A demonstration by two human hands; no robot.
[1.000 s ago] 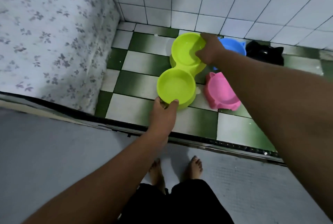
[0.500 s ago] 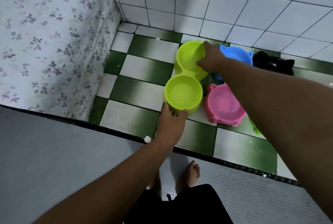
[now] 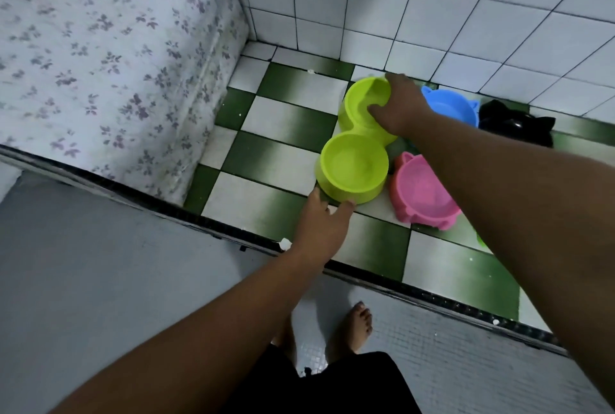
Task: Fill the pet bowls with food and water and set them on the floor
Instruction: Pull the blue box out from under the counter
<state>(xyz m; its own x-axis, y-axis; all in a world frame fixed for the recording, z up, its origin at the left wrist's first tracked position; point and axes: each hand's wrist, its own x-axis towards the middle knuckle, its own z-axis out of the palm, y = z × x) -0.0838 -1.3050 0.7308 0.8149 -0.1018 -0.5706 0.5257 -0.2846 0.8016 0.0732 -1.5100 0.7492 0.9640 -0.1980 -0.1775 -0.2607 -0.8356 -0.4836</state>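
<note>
Green double bowl (image 3: 352, 167) on floor (image 3: 283, 120), right hand (image 3: 402, 107) pinching far rim, left hand (image 3: 321, 220) spread touching near wall; fill unclear.

The lime-green double bowl (image 3: 354, 167) has come down to the checkered floor (image 3: 283, 117) at mid-frame; the left hand (image 3: 323, 224) has slipped from its near rim to its base.
</note>
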